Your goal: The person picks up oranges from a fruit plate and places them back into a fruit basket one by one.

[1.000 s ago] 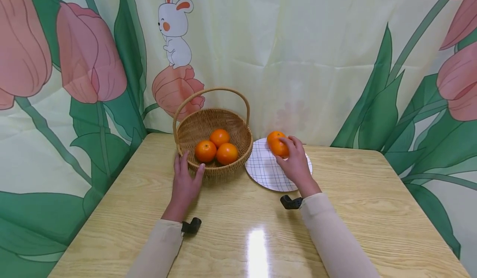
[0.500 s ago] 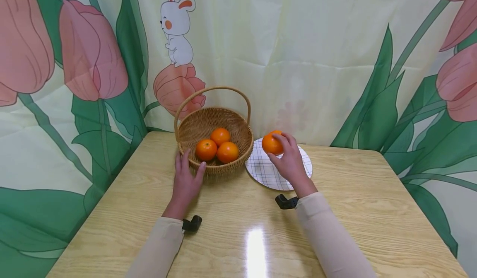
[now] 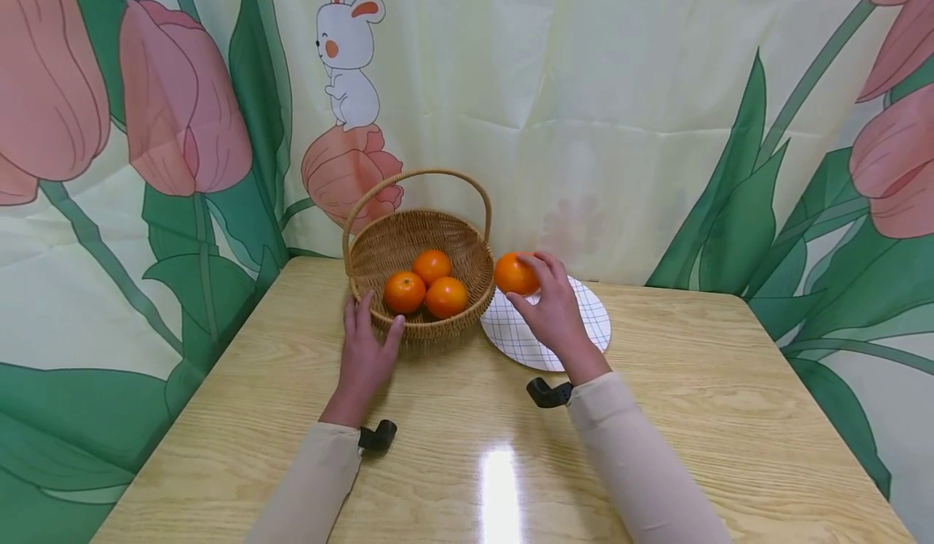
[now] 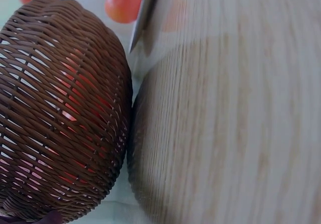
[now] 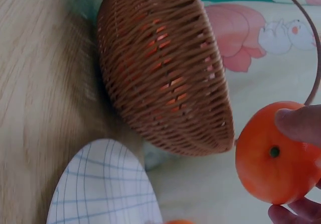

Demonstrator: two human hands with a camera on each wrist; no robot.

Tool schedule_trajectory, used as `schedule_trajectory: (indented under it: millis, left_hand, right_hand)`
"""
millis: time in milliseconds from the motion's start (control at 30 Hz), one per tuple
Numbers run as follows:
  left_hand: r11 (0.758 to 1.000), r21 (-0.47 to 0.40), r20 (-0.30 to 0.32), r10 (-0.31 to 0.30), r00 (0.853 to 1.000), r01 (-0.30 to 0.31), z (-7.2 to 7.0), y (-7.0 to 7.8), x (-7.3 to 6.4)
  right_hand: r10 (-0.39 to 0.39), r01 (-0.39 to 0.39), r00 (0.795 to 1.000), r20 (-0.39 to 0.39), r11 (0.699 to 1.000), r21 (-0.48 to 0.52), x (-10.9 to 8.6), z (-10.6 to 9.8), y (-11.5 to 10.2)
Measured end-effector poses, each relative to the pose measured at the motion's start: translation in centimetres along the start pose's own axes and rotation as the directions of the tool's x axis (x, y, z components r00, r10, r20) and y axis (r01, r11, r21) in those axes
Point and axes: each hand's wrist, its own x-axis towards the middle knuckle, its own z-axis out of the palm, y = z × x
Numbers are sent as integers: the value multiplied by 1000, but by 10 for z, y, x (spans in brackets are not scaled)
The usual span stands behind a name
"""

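My right hand (image 3: pixel 558 313) holds an orange (image 3: pixel 515 274) up beside the basket's right rim, over the plate's left part. The right wrist view shows the thumb (image 5: pixel 301 124) on this orange, its green stem end toward the camera. The wicker basket (image 3: pixel 456 236) has a tall handle and contains three oranges (image 3: pixel 430 266). At its front left rim my left hand (image 3: pixel 367 357) rests with thumb and fingers spread. Another orange (image 4: pixel 124 3) lies by the plate in the left wrist view; my right hand mostly hides it from the head camera.
A round white plate (image 3: pixel 514 337) with blue grid lines stands right of the basket on the wooden table (image 3: pixel 438 414). Close behind hangs a curtain (image 3: pixel 620 163) printed with tulips and a rabbit.
My right hand has lifted the orange and carried it left, from the back of the plate to near the basket's rim. My left hand has stayed at the basket.
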Motion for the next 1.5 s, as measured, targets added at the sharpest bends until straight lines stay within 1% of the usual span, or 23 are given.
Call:
schedule_trajectory:
  millis: [233,400,700,933,1200,1367,1500]
  left_hand:
    - [1000,0,2,-8,1000,8,2,-2,-2]
    - [1000,-6,-4,-2,1000,2,3,-3,-3]
    - [1000,-2,-11,10,1000,-10,5,-2,-3]
    - [1000,4,-15,19,1000,-19,4,-3,-2]
    - [1000,4,-31,27,999,-27,3,-3,-2]
    - [999,7,-35,32,999,-32,3,-3,0]
    - [1000,13,-33,27,999,-27,2,-3,1]
  right_hand:
    - [-58,59,998,-12,998,26,0,7,-12]
    - [-84,84,996,-6,996,29,0,14,-18]
    - [-96,94,995,27,994,55,1,28,-28]
    - [-107,105,994,34,992,73,0,38,-35]
    - [-100,92,992,79,991,96,1,48,-43]
    - [-149,141,987,65,983,115,3,52,-45]
    - [-167,159,984,66,981,114,3,55,-45]
